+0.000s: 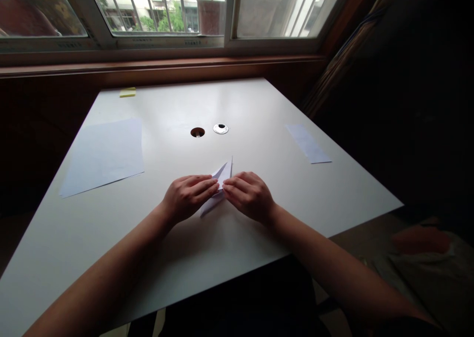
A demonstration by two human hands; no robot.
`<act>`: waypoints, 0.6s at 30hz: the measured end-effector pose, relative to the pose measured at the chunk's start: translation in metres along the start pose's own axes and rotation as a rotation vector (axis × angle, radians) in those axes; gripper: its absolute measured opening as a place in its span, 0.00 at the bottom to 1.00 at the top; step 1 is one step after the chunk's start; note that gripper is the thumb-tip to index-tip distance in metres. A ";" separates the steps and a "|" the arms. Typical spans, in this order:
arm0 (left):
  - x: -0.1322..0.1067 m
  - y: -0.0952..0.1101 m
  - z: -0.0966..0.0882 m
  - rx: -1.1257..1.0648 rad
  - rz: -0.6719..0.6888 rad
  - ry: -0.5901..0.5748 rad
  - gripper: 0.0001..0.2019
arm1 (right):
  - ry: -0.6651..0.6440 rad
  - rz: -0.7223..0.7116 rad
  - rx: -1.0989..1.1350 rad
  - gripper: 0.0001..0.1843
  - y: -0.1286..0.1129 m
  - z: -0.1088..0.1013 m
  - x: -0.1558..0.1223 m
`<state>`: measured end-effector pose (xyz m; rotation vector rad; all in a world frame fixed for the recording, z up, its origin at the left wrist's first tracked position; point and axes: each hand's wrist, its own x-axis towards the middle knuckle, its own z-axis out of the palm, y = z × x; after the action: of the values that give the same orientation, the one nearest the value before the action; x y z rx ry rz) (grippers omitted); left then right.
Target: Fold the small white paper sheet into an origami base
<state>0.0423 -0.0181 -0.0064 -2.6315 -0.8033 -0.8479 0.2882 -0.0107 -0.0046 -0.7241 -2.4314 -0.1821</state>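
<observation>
Paper piece (226, 173), white, folded, one: we find it at the middle of the white table (168, 154), between both hands, a sharp tip pointing toward the window (170, 42) and a flap showing below the fingers. Left hand (189, 194): fingers together, pinched on the paper's left side. Right hand (254, 196): fingers bunched, clamped on its right side; thumbs mostly hidden from us. Whether the fold touches the tabletop, we cannot tell. Beyond the hands we list a round hole (197, 132) and, just beside it on the right, a silvery disc (221, 129). Left: large white sheets (105, 154); farther back, a yellow pad (128, 92). Right: a paper strip (309, 144), lying flat, well apart.
</observation>
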 end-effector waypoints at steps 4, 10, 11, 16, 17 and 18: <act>0.002 0.000 -0.002 0.010 0.042 -0.002 0.14 | -0.023 -0.064 -0.097 0.07 0.001 0.000 -0.002; 0.002 -0.001 -0.004 -0.165 -0.053 0.031 0.15 | -0.022 -0.089 -0.164 0.06 0.005 0.001 -0.006; 0.001 -0.001 -0.005 -0.215 -0.086 0.043 0.17 | -0.021 -0.091 -0.168 0.05 0.006 0.001 -0.006; -0.006 -0.002 -0.010 -0.430 -0.230 0.027 0.22 | -0.041 -0.099 -0.116 0.06 0.012 0.002 -0.010; -0.007 -0.002 -0.011 -0.455 -0.251 0.010 0.21 | -0.052 -0.098 -0.080 0.06 0.013 0.002 -0.010; -0.008 -0.002 -0.011 -0.476 -0.266 -0.012 0.20 | -0.065 -0.096 -0.034 0.07 0.015 0.002 -0.010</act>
<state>0.0303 -0.0247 -0.0023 -2.9747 -1.0877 -1.2248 0.3022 -0.0023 -0.0129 -0.6376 -2.5329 -0.2412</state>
